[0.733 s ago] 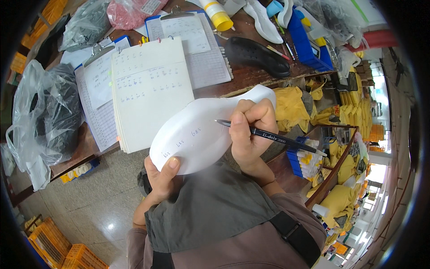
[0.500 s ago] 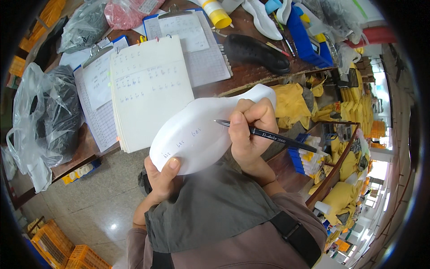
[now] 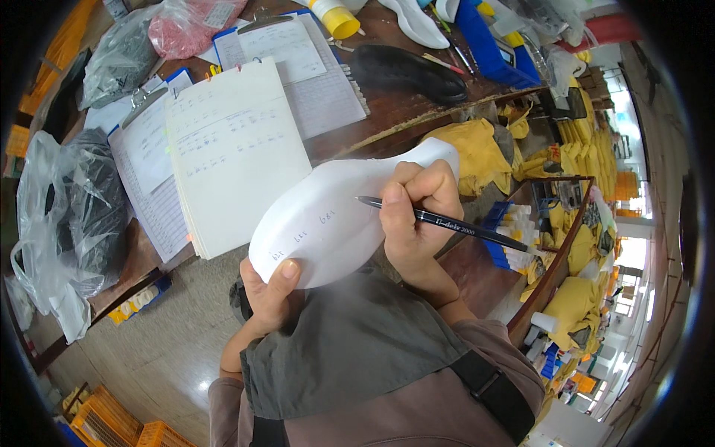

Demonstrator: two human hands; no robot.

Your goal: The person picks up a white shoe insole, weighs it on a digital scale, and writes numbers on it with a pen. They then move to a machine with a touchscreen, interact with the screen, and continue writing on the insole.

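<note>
A white shoe last (image 3: 316, 238), its broad sole face turned up and marked with small handwritten figures, is held over my lap. My left hand (image 3: 272, 287) grips its wide lower-left end, thumb on top and the fingers mostly hidden beneath. In my right hand (image 3: 421, 212) is a slim black pen (image 3: 465, 227), pinched between thumb and fingers. The pen's tip points left over the middle of the last; whether it touches the surface I cannot tell. The right hand lies against the last's narrower part.
Ahead on the brown table lie a ring-bound paper pad (image 3: 234, 149), a clipboard (image 3: 320, 93), a black shoe last (image 3: 406, 73) and a blue bin (image 3: 488, 48). Plastic bags (image 3: 78, 216) sit at the left. Yellow bags (image 3: 477, 149) and a low shelf edge (image 3: 555, 276) stand right.
The table and its things have shifted slightly left and, at the top, upward in the picture. Both hands, the last and the pen keep nearly the same place.
</note>
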